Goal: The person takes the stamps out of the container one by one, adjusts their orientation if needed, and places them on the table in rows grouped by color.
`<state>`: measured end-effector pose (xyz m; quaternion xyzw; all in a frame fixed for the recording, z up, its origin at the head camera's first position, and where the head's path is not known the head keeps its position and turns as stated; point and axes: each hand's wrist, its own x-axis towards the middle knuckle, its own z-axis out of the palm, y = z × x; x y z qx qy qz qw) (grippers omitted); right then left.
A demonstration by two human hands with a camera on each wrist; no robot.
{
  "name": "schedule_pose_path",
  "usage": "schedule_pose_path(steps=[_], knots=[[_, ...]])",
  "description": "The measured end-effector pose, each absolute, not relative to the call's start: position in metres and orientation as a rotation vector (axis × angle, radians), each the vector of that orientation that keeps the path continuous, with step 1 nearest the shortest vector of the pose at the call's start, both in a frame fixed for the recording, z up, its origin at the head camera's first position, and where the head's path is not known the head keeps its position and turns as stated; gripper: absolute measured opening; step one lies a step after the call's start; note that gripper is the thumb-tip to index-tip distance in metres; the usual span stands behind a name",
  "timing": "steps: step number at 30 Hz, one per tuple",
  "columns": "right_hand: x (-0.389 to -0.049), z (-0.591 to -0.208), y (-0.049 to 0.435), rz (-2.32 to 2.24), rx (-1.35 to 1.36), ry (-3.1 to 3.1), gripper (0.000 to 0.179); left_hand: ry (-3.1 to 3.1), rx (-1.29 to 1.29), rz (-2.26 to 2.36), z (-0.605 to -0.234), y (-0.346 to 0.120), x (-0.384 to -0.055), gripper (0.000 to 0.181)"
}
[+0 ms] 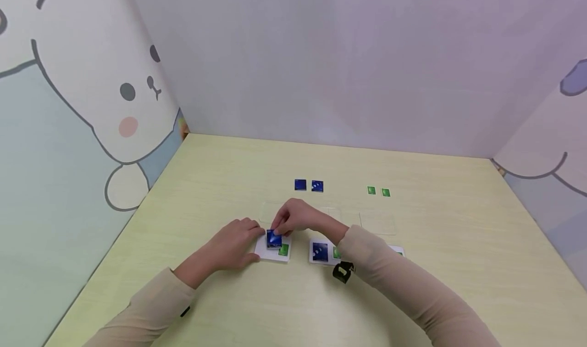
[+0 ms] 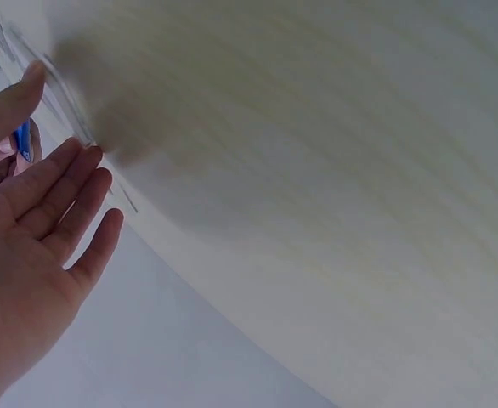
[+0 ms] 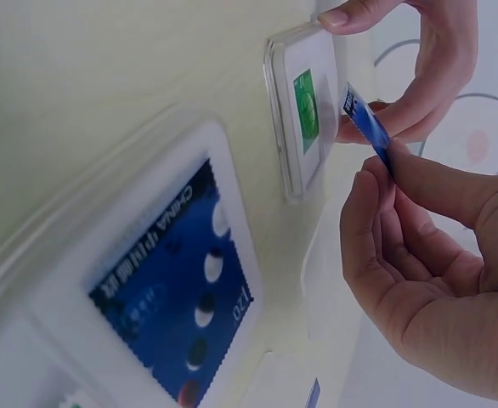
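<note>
My right hand (image 1: 297, 217) pinches a small blue postage stamp (image 3: 370, 123) between thumb and fingertips, tilted over a flat white-backed clear case (image 1: 263, 254). A green stamp (image 3: 305, 110) lies in that case, at its right side. Beside it, my left hand (image 1: 231, 245) rests with fairly straight fingers, its thumb at the near left corner and its fingertips at the far left one. To the right lies a second case (image 3: 232, 212) with a blue stamp (image 1: 320, 251) showing moon shapes, and a green stamp (image 1: 337, 252) partly behind the right forearm.
Two blue stamps (image 1: 300, 184) and two green stamps (image 1: 371, 190) lie farther back on the table (image 1: 220, 168). Clear plastic covers (image 1: 377, 223) lie between them and the cases. A third case (image 1: 398, 249) shows partly past the right sleeve. Fabric walls (image 1: 321, 72) close off the table's back and sides.
</note>
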<state>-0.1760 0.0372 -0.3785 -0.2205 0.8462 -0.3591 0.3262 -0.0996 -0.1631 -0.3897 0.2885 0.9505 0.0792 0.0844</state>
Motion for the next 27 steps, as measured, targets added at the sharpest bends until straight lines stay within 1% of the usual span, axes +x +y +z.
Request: schedule_pose_path(steps=[27], knots=[[-0.195,-0.375,0.049,-0.901,-0.607,2.253,0.013,2.862,0.894,0.24,-0.394,-0.165,-0.1,0.054]])
